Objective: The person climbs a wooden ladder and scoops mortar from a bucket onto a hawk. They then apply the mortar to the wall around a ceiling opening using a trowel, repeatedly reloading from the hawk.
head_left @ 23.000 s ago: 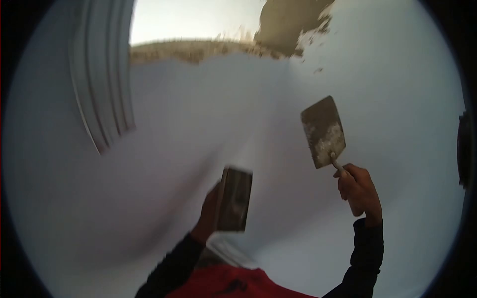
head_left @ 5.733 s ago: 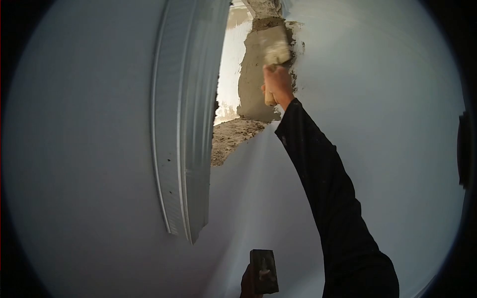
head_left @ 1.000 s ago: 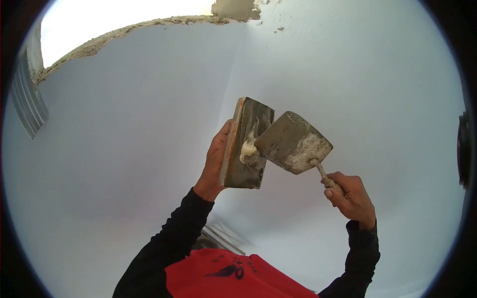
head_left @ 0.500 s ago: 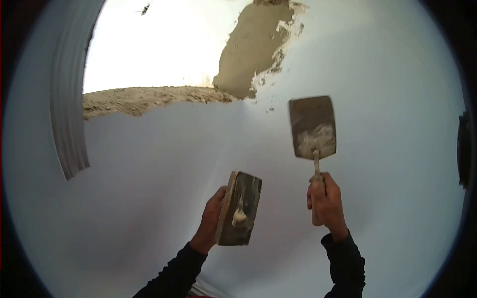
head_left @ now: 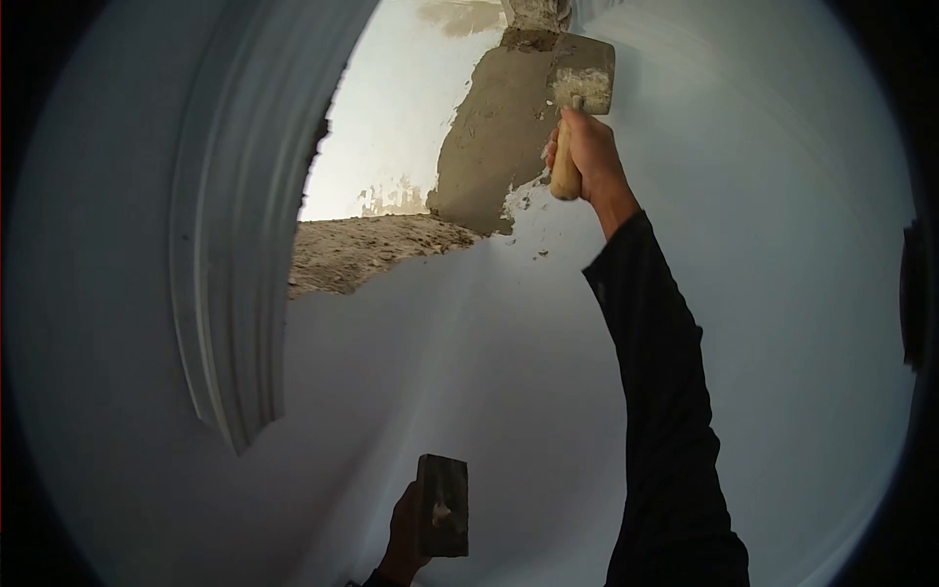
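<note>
My right hand grips the wooden handle of a trowel, its broad metal blade raised against the right edge of a brown plaster patch on the wall. Pale residue marks the blade near the handle. Low in the view, my left hand holds a dark rectangular block-like tool with a small light lump on its face. The fingers behind that tool are hidden.
A grooved moulding runs down the left side. Next to the patch is a rough, broken plaster edge below a bright white area. Smooth pale wall extends right. A dark object stands at the far right.
My right hand has reached up with the trowel to the patch's edge. My left hand and its tool sit lower in view. The view has shifted, bringing the moulding further right.
</note>
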Demonstrator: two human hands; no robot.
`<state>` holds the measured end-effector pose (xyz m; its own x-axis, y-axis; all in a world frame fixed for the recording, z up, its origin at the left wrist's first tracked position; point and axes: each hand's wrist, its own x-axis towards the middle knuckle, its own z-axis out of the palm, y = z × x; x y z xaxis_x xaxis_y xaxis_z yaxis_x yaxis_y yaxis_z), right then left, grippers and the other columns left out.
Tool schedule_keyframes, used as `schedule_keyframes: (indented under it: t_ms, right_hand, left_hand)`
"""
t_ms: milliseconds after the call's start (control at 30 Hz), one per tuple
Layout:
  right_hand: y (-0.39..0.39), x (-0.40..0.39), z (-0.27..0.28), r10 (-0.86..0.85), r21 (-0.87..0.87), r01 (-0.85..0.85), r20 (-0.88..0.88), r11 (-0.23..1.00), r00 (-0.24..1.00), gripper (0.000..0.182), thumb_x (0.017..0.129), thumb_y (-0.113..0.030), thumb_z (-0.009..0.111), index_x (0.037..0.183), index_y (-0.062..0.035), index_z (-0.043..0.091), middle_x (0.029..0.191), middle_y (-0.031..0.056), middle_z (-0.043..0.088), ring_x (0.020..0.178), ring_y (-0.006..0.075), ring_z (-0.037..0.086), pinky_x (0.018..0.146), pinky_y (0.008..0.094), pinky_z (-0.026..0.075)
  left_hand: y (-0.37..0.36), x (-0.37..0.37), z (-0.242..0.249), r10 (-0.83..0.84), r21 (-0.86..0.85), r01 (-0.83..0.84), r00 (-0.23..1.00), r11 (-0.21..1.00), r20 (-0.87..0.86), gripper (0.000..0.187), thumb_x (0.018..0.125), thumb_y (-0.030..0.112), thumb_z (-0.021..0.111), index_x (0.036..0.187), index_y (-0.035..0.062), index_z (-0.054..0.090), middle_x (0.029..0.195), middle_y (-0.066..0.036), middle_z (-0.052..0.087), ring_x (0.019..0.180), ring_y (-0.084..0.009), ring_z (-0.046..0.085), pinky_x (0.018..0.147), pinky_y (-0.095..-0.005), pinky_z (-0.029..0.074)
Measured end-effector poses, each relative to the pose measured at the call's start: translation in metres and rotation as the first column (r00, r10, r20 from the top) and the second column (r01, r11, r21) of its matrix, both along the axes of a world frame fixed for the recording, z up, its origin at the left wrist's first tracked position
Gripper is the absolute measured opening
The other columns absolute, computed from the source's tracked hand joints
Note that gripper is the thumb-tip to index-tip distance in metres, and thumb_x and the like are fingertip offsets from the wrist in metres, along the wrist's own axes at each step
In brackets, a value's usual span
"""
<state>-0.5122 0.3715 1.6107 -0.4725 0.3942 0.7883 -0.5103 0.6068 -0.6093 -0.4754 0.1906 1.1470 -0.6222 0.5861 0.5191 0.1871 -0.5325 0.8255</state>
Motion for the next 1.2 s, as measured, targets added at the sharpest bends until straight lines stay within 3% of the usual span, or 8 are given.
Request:
schedule_keyframes:
  t_ms: [67,500,567,667,800,867,1100,1200]
  right_hand:
    - [0.004,-0.017,0.01,0.0,-0.042,-0.001,-0.018,0.999,1.0,0.025,0.089,-0.026,0.054,0.082,-0.0027,0.05,0.068,0.0062,0.053,0.051,0.0165,0.055,0.044,0.0326,0.048]
    - [0.001,-0.063,0.03,-0.131,-0.156,0.125,-0.028,0.98,0.991,0.024,0.087,-0.02,0.052,0.088,0.0028,0.045,0.069,0.0124,0.052,0.051,0.0227,0.056,0.043,0.0386,0.049]
    - [-0.001,-0.068,0.03,-0.165,-0.197,0.159,-0.016,0.967,0.986,0.025,0.089,-0.024,0.052,0.088,0.0003,0.046,0.067,0.0091,0.051,0.052,0.0201,0.054,0.045,0.0367,0.048]
    - [-0.003,-0.067,0.026,-0.157,-0.196,0.151,-0.018,0.969,0.987,0.025,0.089,-0.023,0.052,0.087,0.0003,0.045,0.067,0.0091,0.05,0.051,0.0199,0.054,0.045,0.0369,0.047]
    - [-0.015,-0.053,0.008,-0.181,-0.22,0.171,-0.025,0.96,0.983,0.024,0.089,-0.022,0.052,0.086,0.0004,0.045,0.067,0.0091,0.05,0.05,0.0198,0.053,0.043,0.0371,0.046]
    - [-0.015,-0.04,-0.012,-0.19,-0.179,0.174,-0.077,0.968,0.979,0.023,0.089,-0.022,0.052,0.086,0.0001,0.046,0.066,0.0088,0.05,0.048,0.0193,0.052,0.041,0.0356,0.045]
    - [-0.023,-0.029,-0.024,-0.311,-0.034,0.309,-0.122,0.951,0.943,0.025,0.09,-0.026,0.052,0.09,-0.0015,0.048,0.067,0.0072,0.051,0.047,0.0173,0.053,0.04,0.0334,0.046]
    - [-0.021,-0.048,0.002,-0.321,0.016,0.324,-0.092,0.946,0.943,0.026,0.089,-0.026,0.053,0.091,-0.0005,0.048,0.067,0.0079,0.052,0.047,0.0179,0.054,0.04,0.0342,0.047]
  left_hand:
    - [-0.002,-0.002,-0.006,-0.384,0.294,0.257,0.73,0.921,0.565,0.025,0.092,0.014,0.053,0.114,0.0044,0.049,0.101,-0.007,0.057,0.087,-0.0152,0.06,0.073,-0.0317,0.055]
    - [-0.047,-0.011,-0.018,-0.212,0.076,0.197,0.916,0.977,0.341,0.029,0.09,0.01,0.053,0.117,0.0027,0.048,0.101,-0.008,0.055,0.088,-0.0157,0.059,0.074,-0.0316,0.054]
    - [-0.047,-0.01,-0.023,-0.439,0.301,0.32,0.697,0.898,0.567,0.026,0.092,0.013,0.05,0.116,0.0033,0.048,0.101,-0.008,0.055,0.088,-0.0161,0.059,0.074,-0.0321,0.054]
    - [-0.05,-0.007,-0.032,-0.393,0.23,0.325,0.833,0.917,0.389,0.045,0.091,0.018,0.052,0.131,0.001,0.04,0.113,-0.01,0.057,0.096,-0.0145,0.059,0.08,-0.0294,0.052]
    - [-0.066,-0.006,-0.031,-0.513,0.32,0.402,0.71,0.858,0.483,0.046,0.091,0.017,0.052,0.132,0.0006,0.04,0.113,-0.01,0.057,0.096,-0.0142,0.059,0.08,-0.0294,0.052]
    - [-0.072,-0.006,-0.029,-0.359,0.104,0.346,0.858,0.932,0.367,0.047,0.091,0.017,0.052,0.133,0.0006,0.039,0.112,-0.009,0.057,0.096,-0.014,0.059,0.08,-0.0288,0.051]
    - [-0.074,-0.005,-0.029,-0.354,0.093,0.341,0.895,0.935,0.272,0.044,0.091,0.018,0.053,0.131,0.0029,0.042,0.11,-0.007,0.057,0.094,-0.0132,0.058,0.08,-0.0272,0.05]
    - [-0.063,0.001,-0.039,-0.455,0.184,0.456,0.604,0.871,0.654,0.037,0.099,0.036,0.043,0.124,0.0096,0.051,0.101,-0.003,0.059,0.085,-0.0133,0.06,0.07,-0.0306,0.054]
